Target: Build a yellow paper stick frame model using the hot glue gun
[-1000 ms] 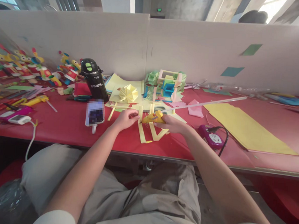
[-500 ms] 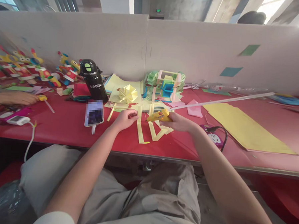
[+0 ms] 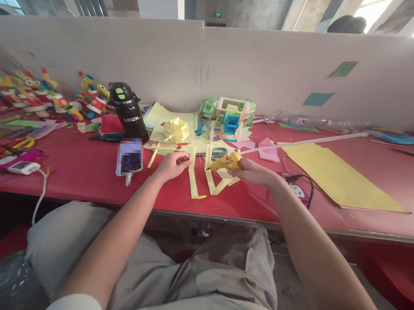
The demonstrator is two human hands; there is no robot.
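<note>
My right hand (image 3: 256, 171) is wrapped round a yellow glue gun (image 3: 227, 161), with a long clear glue stick (image 3: 308, 142) running out of its back end. Its nozzle points left, over a folded pale-yellow paper strip (image 3: 212, 185). My left hand (image 3: 173, 167) has its fingers curled in a pinch at the edge of another pale-yellow paper strip (image 3: 193, 179), which bends at its near end. Grey-handled scissors (image 3: 218, 153) lie just behind the glue gun. A yellow pleated paper piece (image 3: 177, 130) sits beyond my left hand.
Behind my hands stands a paper model (image 3: 231, 121). To the left are a black bottle (image 3: 128, 114) and a phone (image 3: 129, 159). A purple power strip (image 3: 297, 190) and yellow sheets (image 3: 341, 178) lie right. A grey partition (image 3: 277, 71) closes the back.
The glue gun has shifted slightly right, away from the strip by my left hand. Another person's hand and yellow glue gun at far left have left view; yellow-handled scissors show there.
</note>
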